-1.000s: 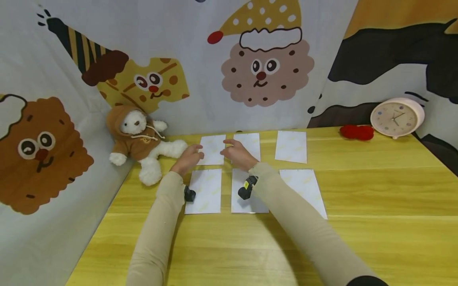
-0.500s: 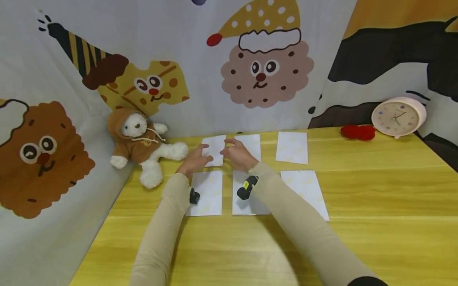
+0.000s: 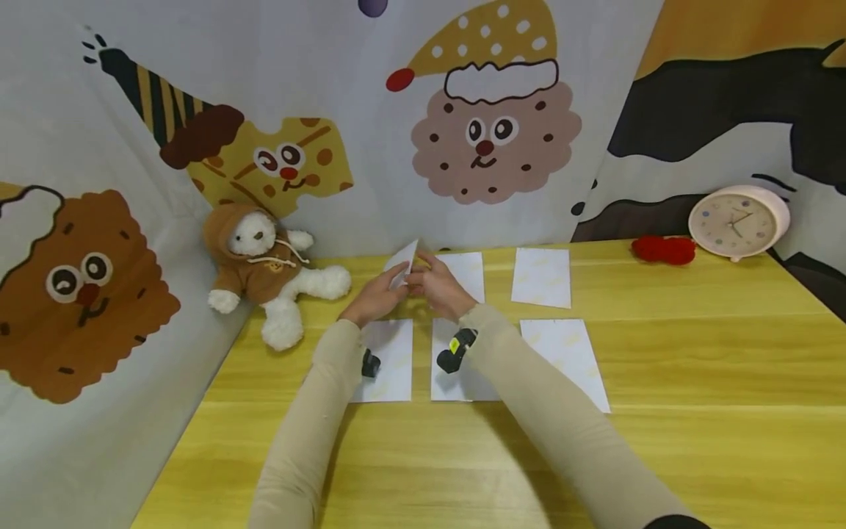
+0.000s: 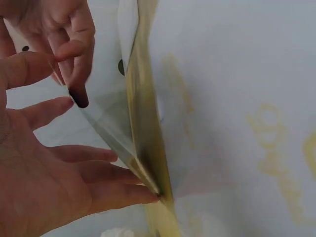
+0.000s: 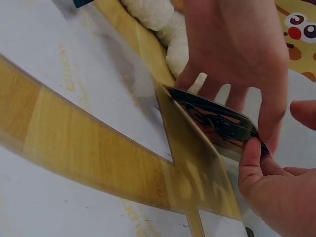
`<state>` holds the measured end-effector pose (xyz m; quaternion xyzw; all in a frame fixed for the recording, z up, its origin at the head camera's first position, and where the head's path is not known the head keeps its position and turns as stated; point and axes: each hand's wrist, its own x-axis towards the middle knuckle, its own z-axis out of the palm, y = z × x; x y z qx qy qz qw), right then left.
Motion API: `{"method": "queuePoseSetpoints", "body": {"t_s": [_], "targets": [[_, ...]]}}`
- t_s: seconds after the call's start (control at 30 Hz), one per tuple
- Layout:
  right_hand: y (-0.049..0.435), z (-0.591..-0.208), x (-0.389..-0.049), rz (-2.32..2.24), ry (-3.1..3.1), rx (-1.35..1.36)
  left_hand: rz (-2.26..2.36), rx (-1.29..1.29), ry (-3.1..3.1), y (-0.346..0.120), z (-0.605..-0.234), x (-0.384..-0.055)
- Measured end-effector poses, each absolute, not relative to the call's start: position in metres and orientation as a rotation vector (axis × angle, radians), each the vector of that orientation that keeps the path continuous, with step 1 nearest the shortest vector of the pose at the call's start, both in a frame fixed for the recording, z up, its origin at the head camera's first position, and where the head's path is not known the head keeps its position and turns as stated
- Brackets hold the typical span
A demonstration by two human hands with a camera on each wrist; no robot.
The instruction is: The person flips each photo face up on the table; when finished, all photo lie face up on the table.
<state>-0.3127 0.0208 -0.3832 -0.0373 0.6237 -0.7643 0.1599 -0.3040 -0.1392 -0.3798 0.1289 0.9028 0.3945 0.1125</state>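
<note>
Between both hands, a stiff white sheet, seemingly a photo print (image 3: 402, 257), stands tilted up off the table. Its dark glossy picture face (image 5: 212, 118) shows in the right wrist view. My right hand (image 3: 441, 288) pinches one corner between thumb (image 5: 251, 154) and finger. Spread, mostly straight fingers of my left hand (image 4: 54, 170) touch the print along its other side. Below it lies another white sheet (image 3: 390, 360), and to its right a further one (image 3: 468, 273); both show pale yellow marks.
More white sheets lie right of the hands, including one in the back row (image 3: 540, 278) and one in front (image 3: 562, 353). A plush bear (image 3: 264, 272) sits at the left. A red object (image 3: 664, 250) and a pink clock (image 3: 739, 222) stand back right.
The back-left print lay flat and is now lifted and tilted up. My left hand has moved right, towards the right hand, which has stayed nearly in place and now pinches the corner.
</note>
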Motion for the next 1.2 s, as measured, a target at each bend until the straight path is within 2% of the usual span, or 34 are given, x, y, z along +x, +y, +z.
{"method": "queuePoseSetpoints", "body": {"t_s": [0.3,0.8,1.2], "targets": [[0.017,-0.386,-0.311,-2.255,1.702,-0.211,1.206,0.351,2.615,-0.137,-0.373,-0.301],[0.018,-0.382,-0.309,-2.302,1.646,-0.264,1.682,0.251,2.347,-0.142,-0.366,-0.299],[0.02,-0.38,-0.309,-2.172,1.996,-0.369,1.929,0.26,2.156,-0.142,-0.36,-0.293]]}}
